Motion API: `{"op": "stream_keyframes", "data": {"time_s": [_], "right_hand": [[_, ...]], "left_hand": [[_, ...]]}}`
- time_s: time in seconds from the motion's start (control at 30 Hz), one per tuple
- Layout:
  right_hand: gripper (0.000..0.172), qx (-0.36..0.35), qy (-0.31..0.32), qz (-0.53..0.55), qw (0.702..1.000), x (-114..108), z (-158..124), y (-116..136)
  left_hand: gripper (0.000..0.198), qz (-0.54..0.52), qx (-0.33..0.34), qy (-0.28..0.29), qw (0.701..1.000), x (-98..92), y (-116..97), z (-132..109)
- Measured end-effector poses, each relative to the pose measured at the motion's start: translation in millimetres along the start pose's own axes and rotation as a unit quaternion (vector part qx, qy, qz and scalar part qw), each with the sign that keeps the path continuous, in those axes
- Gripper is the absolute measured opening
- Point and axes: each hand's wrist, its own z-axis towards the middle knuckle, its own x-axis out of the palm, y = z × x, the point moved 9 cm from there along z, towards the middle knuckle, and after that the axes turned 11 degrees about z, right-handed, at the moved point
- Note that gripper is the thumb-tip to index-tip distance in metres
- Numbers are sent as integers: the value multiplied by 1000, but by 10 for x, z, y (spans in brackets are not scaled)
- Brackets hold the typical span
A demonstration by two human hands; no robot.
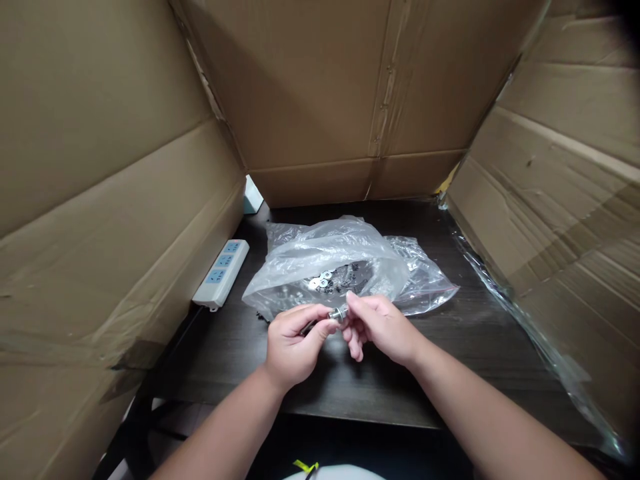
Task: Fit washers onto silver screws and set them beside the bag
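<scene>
A small shiny metal bolt (pixel 338 313) with a ring-like part around it is held between my two hands above the table. My left hand (pixel 295 343) is closed, pinching the bolt between thumb and index finger. From the other side, my right hand (pixel 385 328) pinches at the bolt's right end, its lower fingers loosely curled. The fingers hide part of the bolt. Just beyond my hands lies a clear plastic bag (pixel 325 250), its mouth towards me. Several flat metal washers (pixel 320 280) show inside it, beside some dark print or small dark pieces.
A second clear bag (pixel 425 280) lies partly under the first, to the right. At the left stands a white power strip (pixel 223 272). Cardboard walls (pixel 320 100) enclose the dark wooden table (pixel 400 380) at the back and both sides. The table's front edge is close to me.
</scene>
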Motion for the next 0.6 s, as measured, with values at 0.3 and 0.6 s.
{"op": "stream_keyframes", "data": {"time_s": [0.3, 0.6], "right_hand": [[31, -125, -23, -35, 991, -3, -97, 230], [22, -75, 6, -42, 996, 19, -83, 182]], "left_hand": [[7, -46, -105, -23, 993, -26, 195, -44], [7, 14, -7, 4, 1000, -9, -8, 2]]}}
